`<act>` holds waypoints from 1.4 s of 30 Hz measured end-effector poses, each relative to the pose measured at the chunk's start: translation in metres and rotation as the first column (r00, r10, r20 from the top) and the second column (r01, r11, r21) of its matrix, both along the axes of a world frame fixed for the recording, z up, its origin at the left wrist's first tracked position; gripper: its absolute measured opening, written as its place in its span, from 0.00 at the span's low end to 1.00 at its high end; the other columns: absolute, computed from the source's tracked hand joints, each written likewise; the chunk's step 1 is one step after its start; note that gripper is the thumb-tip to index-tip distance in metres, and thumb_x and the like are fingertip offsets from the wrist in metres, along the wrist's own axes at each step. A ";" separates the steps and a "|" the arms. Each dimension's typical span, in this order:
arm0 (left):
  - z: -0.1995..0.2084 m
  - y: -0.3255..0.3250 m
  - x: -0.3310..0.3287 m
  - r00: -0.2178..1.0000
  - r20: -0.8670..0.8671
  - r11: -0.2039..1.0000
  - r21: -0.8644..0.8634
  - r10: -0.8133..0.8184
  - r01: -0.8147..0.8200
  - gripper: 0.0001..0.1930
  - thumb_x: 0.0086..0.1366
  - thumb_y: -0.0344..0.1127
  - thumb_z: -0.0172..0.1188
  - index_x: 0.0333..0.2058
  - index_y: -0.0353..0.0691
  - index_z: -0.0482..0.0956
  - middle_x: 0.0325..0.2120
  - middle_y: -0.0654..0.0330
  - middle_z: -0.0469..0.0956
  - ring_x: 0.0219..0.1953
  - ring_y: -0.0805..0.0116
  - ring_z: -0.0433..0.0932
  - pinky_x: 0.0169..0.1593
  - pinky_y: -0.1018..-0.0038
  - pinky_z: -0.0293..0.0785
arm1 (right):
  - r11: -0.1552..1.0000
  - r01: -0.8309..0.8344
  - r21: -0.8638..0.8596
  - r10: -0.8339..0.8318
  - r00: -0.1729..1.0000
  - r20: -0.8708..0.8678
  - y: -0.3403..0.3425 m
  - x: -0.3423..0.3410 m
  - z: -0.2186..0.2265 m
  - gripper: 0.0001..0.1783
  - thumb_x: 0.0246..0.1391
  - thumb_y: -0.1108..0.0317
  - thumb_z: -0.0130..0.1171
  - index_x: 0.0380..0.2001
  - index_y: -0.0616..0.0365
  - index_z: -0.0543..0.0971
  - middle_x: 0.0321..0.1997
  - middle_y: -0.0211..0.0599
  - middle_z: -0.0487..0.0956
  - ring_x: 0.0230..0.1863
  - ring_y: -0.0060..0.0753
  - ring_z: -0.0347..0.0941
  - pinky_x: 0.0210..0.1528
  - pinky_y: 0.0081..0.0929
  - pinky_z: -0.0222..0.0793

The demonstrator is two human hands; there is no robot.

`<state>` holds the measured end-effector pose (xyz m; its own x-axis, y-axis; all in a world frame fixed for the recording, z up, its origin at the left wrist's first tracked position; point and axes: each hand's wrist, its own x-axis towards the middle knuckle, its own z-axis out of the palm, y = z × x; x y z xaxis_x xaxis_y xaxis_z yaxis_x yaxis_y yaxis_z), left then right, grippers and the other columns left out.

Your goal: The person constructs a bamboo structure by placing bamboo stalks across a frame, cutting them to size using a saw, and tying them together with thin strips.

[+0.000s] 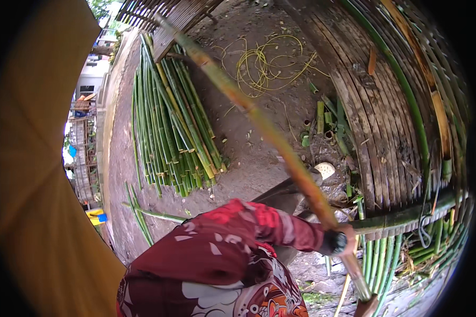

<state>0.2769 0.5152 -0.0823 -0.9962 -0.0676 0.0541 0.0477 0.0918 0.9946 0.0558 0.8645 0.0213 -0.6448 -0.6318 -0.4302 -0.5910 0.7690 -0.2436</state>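
A long bamboo pole [277, 142], mottled green and reddish brown, slants across the view from the upper left to the lower right. Near its lower part, my left hand [347, 239] is wrapped round it, a dark watch on the wrist. At the pole's low end, my right hand [366, 306] shows only in part at the bottom edge, closed about the pole. My left arm, in a dark red patterned sleeve [285, 228], reaches across to the right. The pole's far end passes over a slatted bamboo piece [182, 24].
Green bamboo poles [169, 127] lie bundled at left. Yellow cord [259, 63] is tangled on the dirt ground. A slatted bamboo platform [378, 111] fills the right, with short offcuts [321, 117] beside it. More green bamboo [381, 259] lies lower right. A brown surface [37, 174] covers the left side.
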 end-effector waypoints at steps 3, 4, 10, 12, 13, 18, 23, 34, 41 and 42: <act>0.161 -0.091 -0.019 0.707 0.686 0.635 -0.471 -0.173 0.612 0.07 0.52 0.40 0.67 0.24 0.44 0.86 0.24 0.54 0.85 0.30 0.55 0.86 0.34 0.61 0.83 | 0.979 -0.085 0.186 0.081 0.996 0.029 0.033 0.027 0.041 0.32 0.34 0.69 0.80 0.45 0.56 0.75 0.39 0.45 0.82 0.41 0.50 0.82 0.45 0.47 0.82; 0.161 -0.144 0.014 0.662 0.734 0.689 -0.403 -0.150 0.602 0.08 0.48 0.41 0.67 0.23 0.45 0.85 0.24 0.54 0.84 0.30 0.52 0.86 0.34 0.59 0.83 | 0.984 -0.176 0.025 0.174 0.981 0.086 -0.062 0.037 0.057 0.27 0.34 0.70 0.78 0.38 0.53 0.74 0.33 0.43 0.81 0.35 0.49 0.81 0.39 0.46 0.80; 0.189 -0.396 0.205 0.423 0.679 0.485 -0.730 0.600 0.482 0.18 0.48 0.30 0.68 0.42 0.40 0.85 0.42 0.47 0.83 0.48 0.44 0.81 0.53 0.54 0.80 | 0.896 -0.329 -0.298 0.405 0.880 0.247 -0.408 0.162 0.041 0.17 0.48 0.61 0.68 0.38 0.52 0.75 0.29 0.41 0.83 0.28 0.48 0.82 0.30 0.45 0.77; 0.198 -0.402 0.256 0.389 0.061 0.074 -0.997 0.919 -0.020 0.21 0.56 0.35 0.68 0.49 0.38 0.81 0.46 0.46 0.81 0.53 0.47 0.79 0.56 0.55 0.78 | 0.900 -0.376 -0.219 0.434 0.730 0.528 -0.505 0.202 0.064 0.25 0.50 0.54 0.64 0.46 0.59 0.78 0.39 0.53 0.86 0.37 0.55 0.85 0.39 0.48 0.81; 0.183 -0.390 0.289 0.103 -0.045 -0.027 -0.986 0.994 -0.165 0.23 0.61 0.39 0.66 0.53 0.37 0.78 0.48 0.47 0.81 0.55 0.49 0.78 0.57 0.56 0.78 | 0.901 -0.375 -0.217 0.429 0.707 0.562 -0.536 0.243 0.064 0.25 0.48 0.52 0.66 0.42 0.60 0.79 0.38 0.53 0.85 0.39 0.57 0.84 0.42 0.49 0.80; 0.150 -0.247 0.245 -0.067 0.834 -0.252 0.088 0.548 -0.964 0.15 0.71 0.40 0.62 0.48 0.34 0.76 0.40 0.56 0.81 0.43 0.62 0.83 0.47 0.62 0.82 | 0.933 -0.183 -0.309 0.359 0.489 0.795 -0.571 0.342 0.001 0.28 0.49 0.51 0.69 0.45 0.63 0.81 0.42 0.54 0.85 0.45 0.57 0.83 0.50 0.44 0.78; 0.124 -0.232 0.321 -0.249 0.751 -0.078 -0.256 0.612 -0.964 0.19 0.64 0.32 0.65 0.49 0.27 0.74 0.39 0.49 0.82 0.39 0.56 0.84 0.44 0.63 0.83 | 0.703 -0.085 -0.706 0.628 0.540 0.560 -0.543 0.324 -0.032 0.26 0.60 0.57 0.66 0.56 0.64 0.79 0.51 0.50 0.84 0.51 0.45 0.83 0.54 0.35 0.77; 0.228 -0.389 0.631 -0.763 0.182 0.624 -0.704 0.620 0.338 0.23 0.77 0.50 0.47 0.60 0.46 0.78 0.59 0.39 0.72 0.56 0.44 0.77 0.58 0.35 0.70 | 0.971 0.021 -0.238 0.168 0.648 0.743 -0.456 0.154 -0.088 0.15 0.66 0.66 0.59 0.49 0.66 0.79 0.43 0.48 0.85 0.46 0.39 0.84 0.50 0.33 0.76; 0.041 -0.254 0.243 0.712 0.596 0.910 -0.385 0.372 -0.153 0.19 0.70 0.45 0.58 0.52 0.40 0.81 0.53 0.51 0.80 0.55 0.49 0.79 0.59 0.58 0.74 | 0.920 0.352 -0.171 0.007 0.423 0.906 -0.396 0.225 -0.079 0.16 0.67 0.65 0.56 0.50 0.67 0.79 0.43 0.43 0.85 0.42 0.32 0.82 0.43 0.29 0.77; 0.057 -0.208 0.175 0.689 0.682 0.966 -0.230 0.245 -0.115 0.22 0.72 0.44 0.57 0.59 0.39 0.76 0.55 0.49 0.79 0.58 0.53 0.78 0.61 0.63 0.73 | 0.905 0.422 -0.060 -0.108 0.363 0.926 -0.367 0.222 -0.080 0.16 0.68 0.65 0.55 0.51 0.67 0.79 0.44 0.41 0.84 0.42 0.31 0.83 0.41 0.27 0.77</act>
